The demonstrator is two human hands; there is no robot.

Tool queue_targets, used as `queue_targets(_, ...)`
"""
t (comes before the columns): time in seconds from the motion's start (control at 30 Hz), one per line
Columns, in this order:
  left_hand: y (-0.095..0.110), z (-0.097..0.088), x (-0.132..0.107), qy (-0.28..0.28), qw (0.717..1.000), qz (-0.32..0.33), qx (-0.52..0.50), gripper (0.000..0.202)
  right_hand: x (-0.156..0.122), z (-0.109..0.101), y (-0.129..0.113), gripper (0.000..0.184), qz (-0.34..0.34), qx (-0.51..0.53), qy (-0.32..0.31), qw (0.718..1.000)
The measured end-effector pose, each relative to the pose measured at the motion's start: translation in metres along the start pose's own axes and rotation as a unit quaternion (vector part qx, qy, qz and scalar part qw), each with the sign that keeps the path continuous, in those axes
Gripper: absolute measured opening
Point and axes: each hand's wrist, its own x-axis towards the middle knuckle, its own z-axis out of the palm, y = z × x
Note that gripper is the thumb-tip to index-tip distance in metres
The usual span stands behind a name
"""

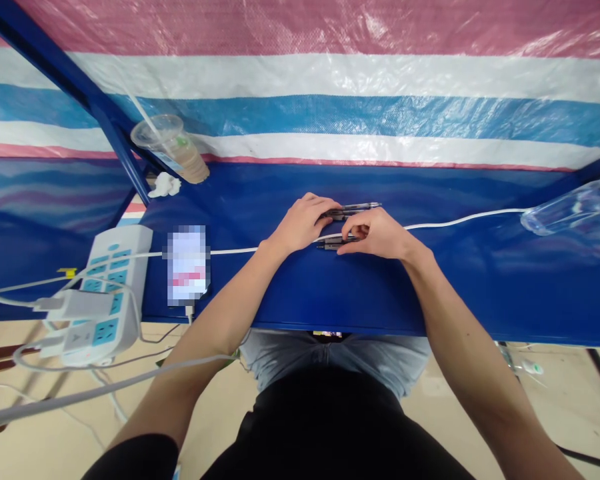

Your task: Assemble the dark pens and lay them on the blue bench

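My left hand (304, 221) lies on the blue table with its fingers curled round the near ends of dark, clear-barrelled pens (363, 207). These pens point to the right, and their exact number is hard to make out. Just to the right, my right hand (380, 233) is closed in a pinch on another dark pen (331, 246), which lies nearer the table's front edge with its tip to the left. A white cable (455, 220) runs across the table between the two groups of pens and passes by both hands. My fingers hide parts of the pens.
At left sit a phone (187, 267) with a blurred screen and a white power strip (141, 250) with chargers and cables. A plastic cup (193, 160) with a straw and a crumpled tissue (165, 185) stand behind. A clear bottle (570, 205) lies at right.
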Motion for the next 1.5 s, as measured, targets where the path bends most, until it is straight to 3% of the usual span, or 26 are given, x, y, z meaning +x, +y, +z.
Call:
queue_targets(0.13, 0.001, 0.000, -0.001, 0.004, 1.000, -0.008, -0.002, 0.036, 0.001, 0.004, 0.002, 0.032, -0.020, -0.036, -0.029, 0.999)
queue_targets(0.57, 0.007, 0.000, -0.001, 0.003, 1.000, -0.020, 0.008, 0.037, 0.004, 0.006, -0.005, 0.015, -0.079, -0.111, -0.035, 0.990)
queue_targets(1.0, 0.007, 0.002, 0.001, 0.002, 1.000, -0.014, 0.006, 0.031, 0.005, 0.016, -0.019, 0.019, -0.070, -0.145, -0.061, 0.985)
queue_targets(1.13, 0.008, 0.001, 0.001, 0.006, 1.000, -0.007, 0.002, 0.033, 0.001, 0.012, -0.025, 0.012, -0.040, -0.050, -0.026, 0.998)
queue_targets(1.23, 0.011, -0.006, 0.001, 0.058, 0.998, -0.002, -0.003, 0.035, -0.002, 0.005, -0.026, 0.012, -0.016, 0.067, 0.065, 0.995)
queue_targets(1.37, 0.016, -0.018, -0.002, 0.160, 0.987, -0.024, -0.013, 0.038, 0.000, -0.004, -0.021, 0.032, -0.023, 0.273, 0.194, 0.942)
queue_targets(1.43, 0.017, -0.020, -0.004, 0.183, 0.982, -0.024, -0.029, 0.041, 0.001, -0.008, -0.017, 0.038, 0.001, 0.352, 0.194, 0.915)
queue_targets(1.5, 0.017, -0.020, -0.006, 0.180, 0.983, -0.011, -0.041, 0.043, 0.001, -0.011, -0.013, 0.038, 0.042, 0.382, 0.172, 0.907)
